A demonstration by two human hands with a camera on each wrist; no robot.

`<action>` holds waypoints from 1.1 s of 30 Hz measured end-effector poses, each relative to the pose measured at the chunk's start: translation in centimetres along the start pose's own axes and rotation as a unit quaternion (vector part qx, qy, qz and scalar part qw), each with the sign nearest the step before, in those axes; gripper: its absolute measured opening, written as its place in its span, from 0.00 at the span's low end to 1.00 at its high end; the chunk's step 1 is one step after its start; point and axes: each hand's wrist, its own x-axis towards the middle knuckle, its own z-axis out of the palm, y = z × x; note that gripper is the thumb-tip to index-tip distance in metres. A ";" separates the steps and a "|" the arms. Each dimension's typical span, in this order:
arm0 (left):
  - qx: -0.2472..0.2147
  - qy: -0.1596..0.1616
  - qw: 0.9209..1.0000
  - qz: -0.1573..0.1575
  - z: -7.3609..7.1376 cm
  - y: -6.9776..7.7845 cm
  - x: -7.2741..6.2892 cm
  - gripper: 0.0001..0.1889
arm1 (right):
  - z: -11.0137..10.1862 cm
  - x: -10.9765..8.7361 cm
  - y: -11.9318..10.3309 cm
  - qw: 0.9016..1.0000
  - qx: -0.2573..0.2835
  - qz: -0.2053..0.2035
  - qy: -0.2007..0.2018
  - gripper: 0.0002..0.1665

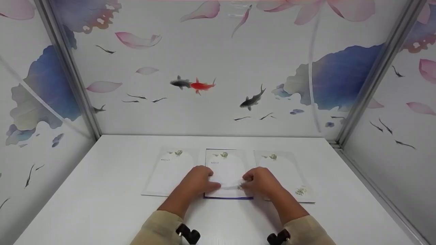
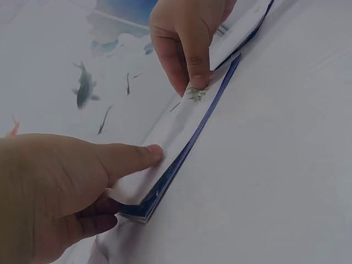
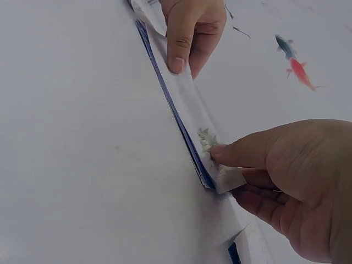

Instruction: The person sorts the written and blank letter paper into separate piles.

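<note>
In the head view a white sheet of paper [image 1: 229, 172] with small printed plants lies on the middle stack, whose near edge shows a dark blue strip [image 1: 228, 198]. My left hand [image 1: 200, 180] pinches the sheet at its near left side, thumb on top and fingers beneath. At the near right corner my right hand [image 1: 261, 182] does the same, its thumb [image 3: 231, 154] beside the printed leaves. Between the hands the sheet bows up slightly. Blue layers [image 2: 181, 148] show under it in the left wrist view.
Similar white stacks lie on either side, one on the left [image 1: 160, 180] and one on the right [image 1: 286, 177], partly under the forearms. The white table [image 1: 85, 177] is enclosed by panels [image 1: 218, 115] printed with fish and petals, with metal posts at the back corners.
</note>
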 end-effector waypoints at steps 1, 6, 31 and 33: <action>-0.003 0.005 1.000 -0.001 0.1 0.0 0.1 0.30 | 0.0 0.0 0.0 1.000 0.009 0.007 0.004 0.12; -0.038 0.060 0.997 0.001 0.3 0.0 0.6 0.23 | 0.0 0.1 0.3 0.996 0.077 0.026 0.047 0.18; -0.193 0.129 0.966 -0.112 0.0 -0.2 1.2 0.21 | -0.1 0.4 -0.1 0.964 0.235 0.098 0.074 0.21; -0.199 0.133 0.965 -0.112 -0.2 -0.6 1.2 0.21 | 0.1 0.5 -0.4 0.963 0.241 0.095 0.075 0.21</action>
